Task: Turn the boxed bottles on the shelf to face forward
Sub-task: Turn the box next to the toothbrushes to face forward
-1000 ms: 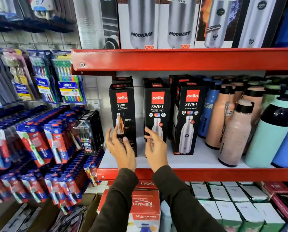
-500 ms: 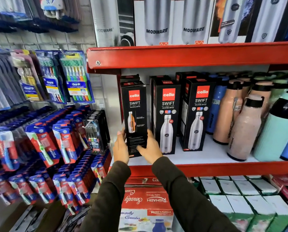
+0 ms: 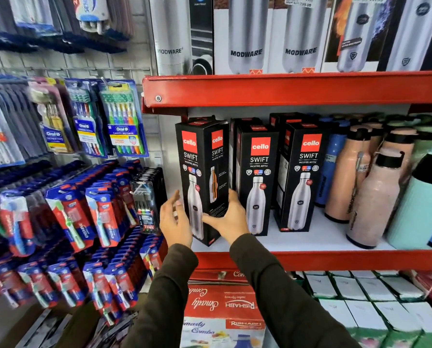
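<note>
Three black Cello Swift bottle boxes stand in a row on the white shelf (image 3: pixel 310 237). The leftmost box (image 3: pixel 202 172) is turned corner-on, so two of its faces show, one with a silver bottle and one with an orange bottle. My right hand (image 3: pixel 226 219) grips its lower right side. My left hand (image 3: pixel 173 217) hovers with spread fingers just left of the box, not clearly touching it. The middle box (image 3: pixel 257 177) and the right box (image 3: pixel 302 177) show their silver-bottle fronts. More black boxes stand behind them.
Loose bottles in peach (image 3: pixel 375 197), blue and mint (image 3: pixel 420 202) crowd the shelf's right side. A red shelf edge (image 3: pixel 285 89) hangs just above the boxes. Toothbrush packs (image 3: pixel 89 212) hang on the left. Cartons (image 3: pixel 222 307) sit below.
The leftmost box has rotated from showing only its orange-bottle face to standing corner-on with the silver-bottle face coming round. My left hand has come off the box and spread its fingers.
</note>
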A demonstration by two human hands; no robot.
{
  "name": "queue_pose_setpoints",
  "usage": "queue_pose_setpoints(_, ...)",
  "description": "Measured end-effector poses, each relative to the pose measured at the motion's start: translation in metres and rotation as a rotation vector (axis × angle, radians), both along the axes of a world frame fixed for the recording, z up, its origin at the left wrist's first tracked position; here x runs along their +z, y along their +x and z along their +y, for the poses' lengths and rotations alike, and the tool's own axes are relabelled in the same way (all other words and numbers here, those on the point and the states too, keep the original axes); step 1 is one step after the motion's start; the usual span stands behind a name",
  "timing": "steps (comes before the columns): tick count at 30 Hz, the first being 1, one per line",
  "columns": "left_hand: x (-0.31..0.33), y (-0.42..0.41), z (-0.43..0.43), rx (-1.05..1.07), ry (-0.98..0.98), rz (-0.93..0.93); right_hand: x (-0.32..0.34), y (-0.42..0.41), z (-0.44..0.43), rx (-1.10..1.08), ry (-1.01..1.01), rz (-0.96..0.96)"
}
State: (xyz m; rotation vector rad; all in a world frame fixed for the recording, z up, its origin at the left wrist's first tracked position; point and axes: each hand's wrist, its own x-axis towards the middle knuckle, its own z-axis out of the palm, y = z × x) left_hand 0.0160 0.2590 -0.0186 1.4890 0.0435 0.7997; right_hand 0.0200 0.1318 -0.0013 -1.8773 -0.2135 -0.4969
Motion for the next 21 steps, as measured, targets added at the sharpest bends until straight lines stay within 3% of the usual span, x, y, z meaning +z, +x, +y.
queue_pose_setpoints(4, 0.005, 0.01, 0.004, -0.21, 0.002, 0.182, 0.001, 0.0, 0.0, 0.088, -0.048, 0.021)
queue_pose_setpoints(12, -0.003, 0.008, 0.005, -0.233, 0.105, 0.132, -0.006, -0.006, -0.003, 0.125, -0.139, 0.043)
queue_pose_setpoints(21, -0.004, 0.008, -0.001, -0.266, 0.079, 0.143, -0.012, 0.001, -0.004, 0.059, -0.134, 0.025)
